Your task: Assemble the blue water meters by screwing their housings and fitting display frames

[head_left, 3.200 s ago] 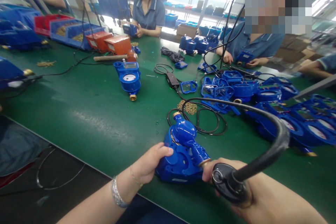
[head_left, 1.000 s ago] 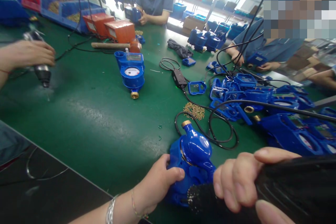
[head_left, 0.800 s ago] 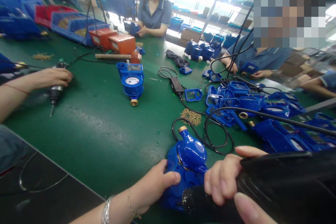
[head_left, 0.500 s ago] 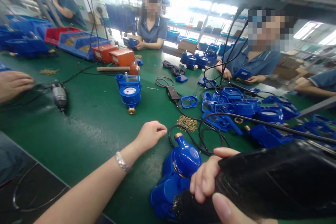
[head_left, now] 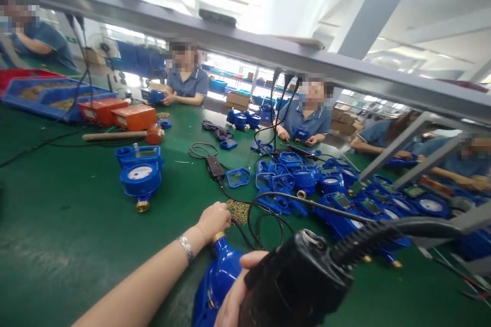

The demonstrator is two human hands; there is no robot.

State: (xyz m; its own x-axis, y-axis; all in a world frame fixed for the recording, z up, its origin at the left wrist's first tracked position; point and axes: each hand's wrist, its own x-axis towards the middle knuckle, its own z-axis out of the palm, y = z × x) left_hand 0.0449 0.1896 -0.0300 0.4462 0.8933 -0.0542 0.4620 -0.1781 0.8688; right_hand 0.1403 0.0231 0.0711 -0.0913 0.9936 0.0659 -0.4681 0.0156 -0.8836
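Observation:
My left hand (head_left: 213, 219) reaches forward over the green table, fingers curled down at the edge of a small pile of brass screws (head_left: 238, 211); what they pinch is hidden. Below it lies a blue water meter body (head_left: 217, 282) with a brass end, untouched by that hand. My right hand (head_left: 232, 300) is wrapped round a black electric screwdriver (head_left: 295, 281) close to the camera, its thick cable (head_left: 387, 231) arcing right. The tool covers part of the meter.
Another blue meter (head_left: 139, 177) lies at left, with a wooden mallet (head_left: 115, 136) and orange boxes (head_left: 132, 116) behind it. A power adapter (head_left: 215, 167) and black cables run mid-table. Several blue meters (head_left: 326, 189) crowd the right. Co-workers sit across; a metal rail (head_left: 268, 53) spans overhead.
My left hand let go of the blue meter and moved forward to the screw pile. The view tilted up. The co-worker's hand and driver at left are out of view.

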